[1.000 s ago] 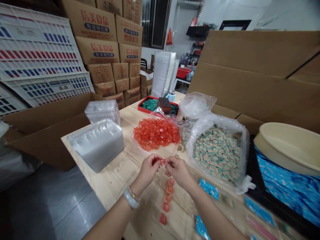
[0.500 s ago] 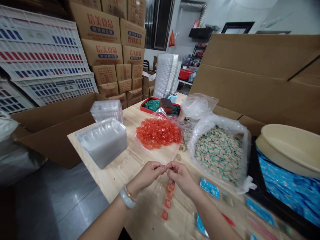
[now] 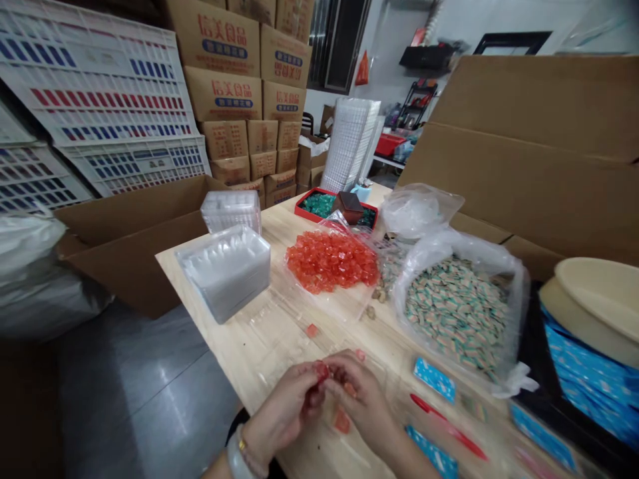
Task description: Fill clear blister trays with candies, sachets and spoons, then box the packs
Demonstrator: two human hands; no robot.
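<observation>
Red piece: at the fingertips, above the tabletop, nearer the person than the red pile.
Left hand: grip pinching the red piece.
Right hand: fingers curled close beside; cannot tell whether its grip holds anything.
Fingerwork: apparently handling 1 piece, 2 hands together.
Next move: likely calls for a light, steady pinch.

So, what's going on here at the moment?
A person's left hand and right hand meet over the wooden table, fingertips closed around a small red piece. Beyond them lies a heap of red pieces; to its right, an open clear plastic bag holds beige-and-green pieces.
</observation>
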